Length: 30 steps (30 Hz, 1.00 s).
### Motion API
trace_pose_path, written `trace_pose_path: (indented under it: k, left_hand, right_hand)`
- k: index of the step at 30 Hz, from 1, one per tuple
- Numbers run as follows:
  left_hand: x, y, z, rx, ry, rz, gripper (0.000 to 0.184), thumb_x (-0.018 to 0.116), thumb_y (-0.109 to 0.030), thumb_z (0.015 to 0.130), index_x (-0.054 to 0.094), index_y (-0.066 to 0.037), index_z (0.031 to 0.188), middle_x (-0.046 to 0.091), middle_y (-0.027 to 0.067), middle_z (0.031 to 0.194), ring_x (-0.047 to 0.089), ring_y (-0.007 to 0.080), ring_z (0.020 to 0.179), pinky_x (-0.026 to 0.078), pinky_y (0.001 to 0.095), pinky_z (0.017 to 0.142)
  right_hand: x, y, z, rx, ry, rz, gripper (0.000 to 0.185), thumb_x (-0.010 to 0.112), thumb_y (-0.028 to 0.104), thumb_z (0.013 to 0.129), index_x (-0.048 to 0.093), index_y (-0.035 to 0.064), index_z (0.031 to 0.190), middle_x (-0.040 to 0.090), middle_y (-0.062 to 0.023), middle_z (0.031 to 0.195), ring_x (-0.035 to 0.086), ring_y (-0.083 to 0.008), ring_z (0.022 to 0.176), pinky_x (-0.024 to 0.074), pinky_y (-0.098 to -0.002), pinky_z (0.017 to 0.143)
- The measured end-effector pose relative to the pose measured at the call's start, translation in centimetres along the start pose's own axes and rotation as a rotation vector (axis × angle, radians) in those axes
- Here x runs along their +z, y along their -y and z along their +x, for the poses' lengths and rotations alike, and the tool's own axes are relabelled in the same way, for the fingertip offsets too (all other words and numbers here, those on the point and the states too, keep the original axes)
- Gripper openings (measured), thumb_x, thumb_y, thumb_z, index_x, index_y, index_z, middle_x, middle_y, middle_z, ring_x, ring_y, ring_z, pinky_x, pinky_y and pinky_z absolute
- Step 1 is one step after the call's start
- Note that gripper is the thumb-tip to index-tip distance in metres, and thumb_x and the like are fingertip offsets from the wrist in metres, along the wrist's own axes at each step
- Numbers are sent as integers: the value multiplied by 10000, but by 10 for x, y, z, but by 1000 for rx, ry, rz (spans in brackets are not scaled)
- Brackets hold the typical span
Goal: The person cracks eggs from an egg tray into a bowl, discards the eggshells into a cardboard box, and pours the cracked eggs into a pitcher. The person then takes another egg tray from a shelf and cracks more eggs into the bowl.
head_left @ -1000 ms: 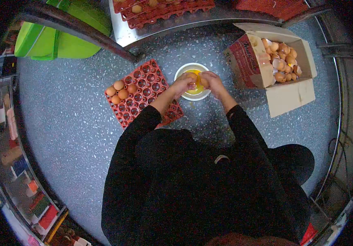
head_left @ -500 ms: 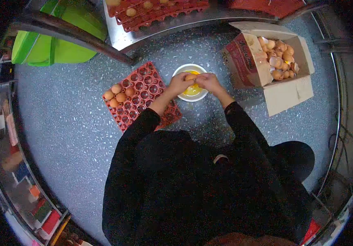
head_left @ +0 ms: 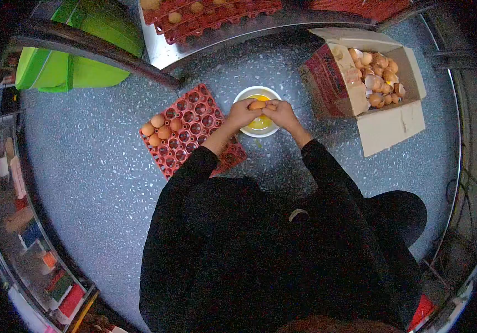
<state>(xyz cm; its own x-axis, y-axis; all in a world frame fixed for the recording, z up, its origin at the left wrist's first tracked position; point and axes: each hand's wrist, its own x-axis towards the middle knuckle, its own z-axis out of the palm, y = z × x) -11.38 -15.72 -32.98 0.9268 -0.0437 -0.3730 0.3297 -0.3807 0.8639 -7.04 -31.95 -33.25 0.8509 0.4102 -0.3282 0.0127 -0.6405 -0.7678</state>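
Above a white bowl (head_left: 260, 134), my left hand (head_left: 242, 114) and my right hand (head_left: 283, 114) meet around a brown egg (head_left: 257, 105). The fingers of both hands are closed on the shell; whether it has split cannot be made out. Yellow yolk and clear egg white (head_left: 260, 122) lie in the bowl below. Left of the bowl is a red plastic egg tray (head_left: 196, 127), with several brown eggs (head_left: 163, 132) grouped at its left side and its other cups bare. My left forearm crosses over the tray's right part.
An open cardboard box (head_left: 391, 130) full of broken eggshells (head_left: 380, 80) stands on the speckled floor (head_left: 94, 166) at the right. Stacked red trays (head_left: 216, 19) with eggs rest on a metal surface at the top. A green tub (head_left: 100, 55) sits behind a dark bar at upper left.
Both hands stay over the bowl with the egg between them, their fingers shifting only slightly. The whole view has moved a little; tray, bowl and box remain in place.
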Motion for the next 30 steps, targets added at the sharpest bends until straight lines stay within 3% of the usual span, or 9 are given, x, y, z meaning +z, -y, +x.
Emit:
trace_pose_path:
  k: [7, 9, 10, 13, 16, 18, 21, 25, 30]
  left_hand:
    - [0, 6, -1, 65, -25, 43, 439, 622, -271, 685, 543, -36, 1047, 600, 118, 943, 582, 196, 854, 450, 308, 764]
    - [1, 6, -4, 90, -52, 102, 435, 602, -241, 692, 527, -46, 1073, 600, 126, 938, 585, 208, 851, 450, 307, 769]
    - [0, 7, -5, 89, -49, 103, 435, 602, -241, 692, 527, -46, 1073, 600, 126, 938, 585, 208, 851, 450, 307, 769]
    - [-3, 8, -5, 260, -8, 144, 431, 572, -195, 697, 507, -50, 1097, 587, 148, 964, 576, 251, 882, 442, 318, 792]
    - [-5, 8, -4, 438, 11, 202, 439, 555, -149, 694, 484, -60, 1118, 547, 170, 1042, 532, 285, 965, 411, 332, 847]
    - [-5, 6, -3, 566, 1, 294, 486, 535, -73, 649, 442, 27, 1115, 523, 218, 1021, 508, 338, 957, 411, 361, 833]
    - [10, 47, 20, 615, -39, 493, 448, 471, -29, 687, 425, 41, 1127, 502, 238, 1045, 495, 349, 974, 401, 366, 849]
    - [1, 12, 1, 437, 13, 524, 444, 454, -19, 705, 404, 63, 1139, 480, 241, 1082, 475, 350, 1004, 396, 368, 863]
    - [-26, -64, -6, 519, -55, 455, 587, 562, -92, 669, 358, 4, 1211, 450, 224, 1147, 467, 333, 1033, 391, 355, 875]
  right_hand:
    - [-1, -1, -2, -53, -34, -79, 408, 642, 302, 644, 601, 21, 937, 616, -157, 815, 611, -223, 744, 475, -299, 672]
    - [-3, -5, 1, -179, -37, -107, 456, 607, 430, 639, 603, 89, 942, 602, -151, 863, 578, -308, 800, 460, -376, 720]
    - [-5, -3, 0, -177, -38, -105, 456, 607, 430, 639, 603, 89, 942, 602, -151, 863, 578, -308, 800, 460, -376, 720]
    - [-14, 1, -3, -190, -8, -172, 433, 603, 394, 649, 595, 80, 948, 597, -143, 893, 573, -306, 813, 459, -380, 720]
    - [-17, 3, -8, -373, -120, -245, 361, 626, 275, 642, 589, 75, 941, 603, -119, 890, 581, -282, 807, 454, -362, 716]
    - [-19, 4, -11, -552, -216, -409, 339, 620, 262, 653, 577, 102, 949, 593, -93, 916, 573, -246, 823, 437, -363, 729]
    - [-17, 3, -18, -579, -279, -502, 327, 615, 261, 664, 570, 127, 959, 588, -66, 922, 557, -215, 849, 413, -357, 753]
    - [-23, 22, -28, -497, -262, -569, 350, 616, 277, 668, 560, 135, 983, 583, -54, 935, 541, -211, 884, 400, -356, 767]
    - [-73, 58, -27, -415, -247, -270, 439, 640, 280, 659, 527, 97, 1041, 580, -82, 930, 564, -240, 851, 432, -360, 760]
